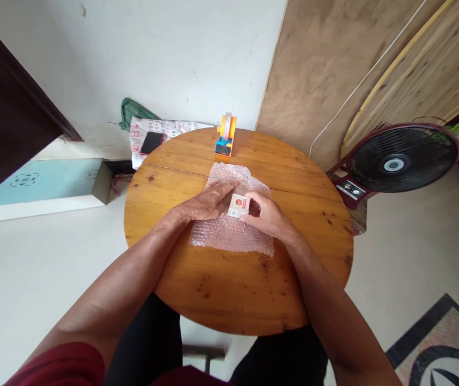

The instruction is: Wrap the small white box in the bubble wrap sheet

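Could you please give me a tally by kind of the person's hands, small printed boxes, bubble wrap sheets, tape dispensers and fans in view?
Hands: 2 (left hand, right hand)
Small printed box: 1
Bubble wrap sheet: 1
Tape dispenser: 1
Fan: 1
Total: 6

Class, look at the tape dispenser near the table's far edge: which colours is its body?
The tape dispenser is orange and blue, seen in the head view.
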{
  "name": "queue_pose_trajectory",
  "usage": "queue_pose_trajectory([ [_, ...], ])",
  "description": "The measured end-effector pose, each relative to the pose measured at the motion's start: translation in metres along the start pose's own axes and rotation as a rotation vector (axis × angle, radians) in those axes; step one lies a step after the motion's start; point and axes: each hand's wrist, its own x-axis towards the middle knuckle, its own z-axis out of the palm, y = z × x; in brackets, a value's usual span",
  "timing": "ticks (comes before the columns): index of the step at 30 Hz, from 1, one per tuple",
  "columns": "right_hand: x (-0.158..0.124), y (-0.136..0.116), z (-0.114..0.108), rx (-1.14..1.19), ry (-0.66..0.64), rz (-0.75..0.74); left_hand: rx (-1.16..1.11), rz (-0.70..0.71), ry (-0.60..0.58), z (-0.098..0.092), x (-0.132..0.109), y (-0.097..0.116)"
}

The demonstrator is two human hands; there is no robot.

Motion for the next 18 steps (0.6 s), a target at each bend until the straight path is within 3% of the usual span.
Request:
queue_pose_trajectory([
  [18, 0.0002, 0.0046, 0.0017, 0.084, 0.003, -0.046, 0.03, -0.027, -0.015, -0.0032, -0.0008, 0.004],
])
